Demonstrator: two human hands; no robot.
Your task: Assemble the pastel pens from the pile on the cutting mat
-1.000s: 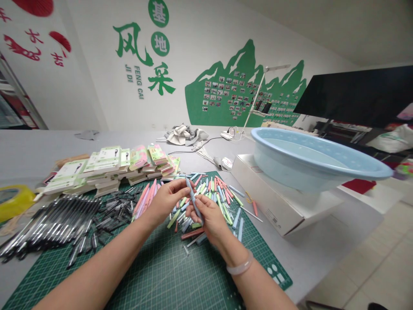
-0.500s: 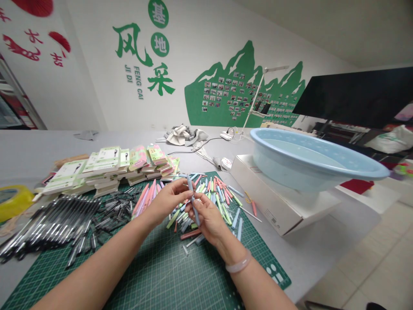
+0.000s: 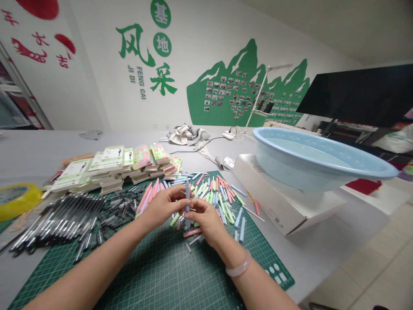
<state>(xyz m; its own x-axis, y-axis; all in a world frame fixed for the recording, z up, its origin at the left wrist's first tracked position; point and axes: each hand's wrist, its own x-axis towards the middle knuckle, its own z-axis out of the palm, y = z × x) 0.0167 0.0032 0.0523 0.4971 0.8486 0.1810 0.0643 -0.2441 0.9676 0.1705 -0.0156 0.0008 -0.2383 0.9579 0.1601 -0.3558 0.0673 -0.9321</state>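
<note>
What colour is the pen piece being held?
The pen piece is greyish blue, best seen in the head view.

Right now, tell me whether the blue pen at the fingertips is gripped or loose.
Gripped: the left hand pinches the blue pen, and the right hand holds its lower part.

I see left hand (image 3: 163, 206) and right hand (image 3: 206, 219) pinching one blue pen (image 3: 187, 189) over green mat (image 3: 158, 273). Coloured parts (image 3: 226, 206) lie beyond; black pens (image 3: 63, 219), boxes (image 3: 108, 161) left; basin (image 3: 287, 168) on carton (image 3: 260, 196), right.
</note>
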